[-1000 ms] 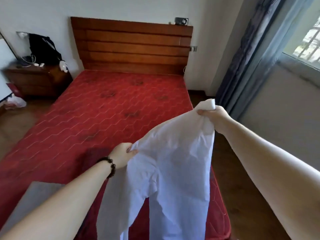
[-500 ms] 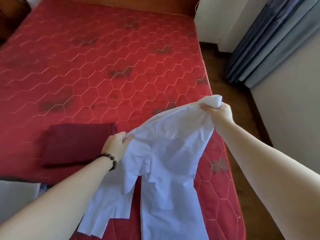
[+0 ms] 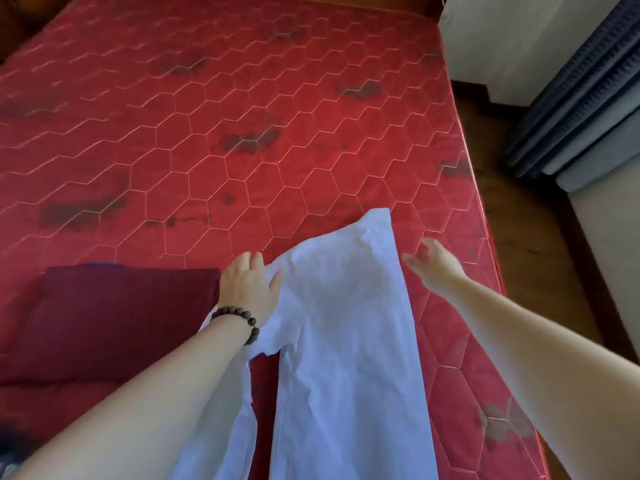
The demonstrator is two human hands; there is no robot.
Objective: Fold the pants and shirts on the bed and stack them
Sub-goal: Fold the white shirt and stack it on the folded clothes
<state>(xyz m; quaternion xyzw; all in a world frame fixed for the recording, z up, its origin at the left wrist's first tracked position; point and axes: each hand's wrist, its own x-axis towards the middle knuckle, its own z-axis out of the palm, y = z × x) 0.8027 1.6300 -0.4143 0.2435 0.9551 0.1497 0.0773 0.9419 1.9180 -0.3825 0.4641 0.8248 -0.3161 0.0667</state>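
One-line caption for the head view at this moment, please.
White pants laid on the red mattress, left hand flat on the waistband, right hand open beside them, folded maroon garment alongside.

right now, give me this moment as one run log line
white pants laid flat on bed | left hand flat on waist edge | right hand open, off cloth | folded dark red garment at left

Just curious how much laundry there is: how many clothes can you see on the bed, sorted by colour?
White: 1, the white garment spread on the bed, with the left hand resting on it.
Dark red: 1, the folded dark red garment to its left.
Total: 2
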